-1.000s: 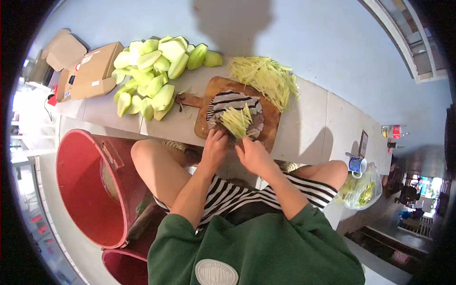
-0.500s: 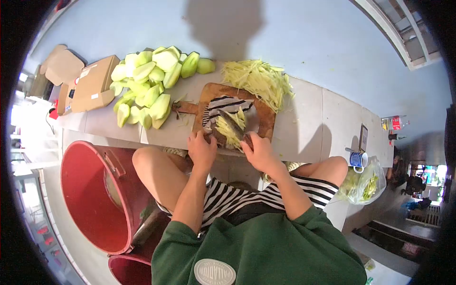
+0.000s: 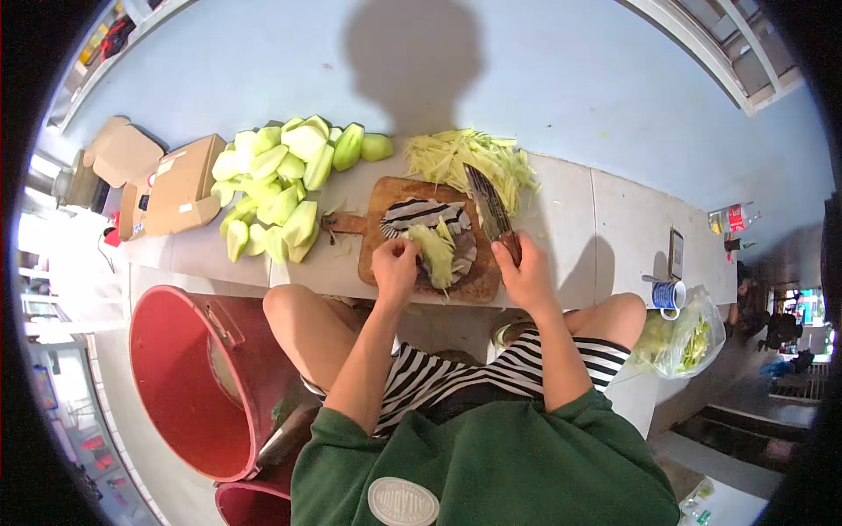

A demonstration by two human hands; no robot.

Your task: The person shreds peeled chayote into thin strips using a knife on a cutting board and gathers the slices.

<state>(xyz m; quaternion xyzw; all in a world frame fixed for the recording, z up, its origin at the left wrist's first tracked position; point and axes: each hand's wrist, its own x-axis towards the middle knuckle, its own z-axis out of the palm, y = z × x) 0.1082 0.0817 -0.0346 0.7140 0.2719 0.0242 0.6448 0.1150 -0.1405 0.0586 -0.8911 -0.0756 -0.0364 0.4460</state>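
My right hand (image 3: 526,273) grips the wooden handle of a knife (image 3: 488,200), its broad dark blade angled up and away over the right side of the wooden cutting board (image 3: 375,203). My left hand (image 3: 395,270) is closed at the left of a clump of pale green shreds (image 3: 436,250). Whatever its pinched fingers hold is hidden. Beneath the shreds lies a black-and-white striped cloth (image 3: 424,214), spread on the board. A larger heap of shreds (image 3: 456,158) sits behind the board, partly covered by the blade tip.
Peeled pale green fruit pieces (image 3: 285,171) are piled left of the board, beside an open cardboard box (image 3: 182,180). A red bucket (image 3: 189,377) stands at lower left. On the right are a phone (image 3: 676,252), a blue mug (image 3: 667,295) and a plastic bag (image 3: 693,342).
The knife has lifted off the shreds and swung right, its tip now pointing away from me. My left hand has shifted from the board's near edge to the clump. The view has tilted slightly.
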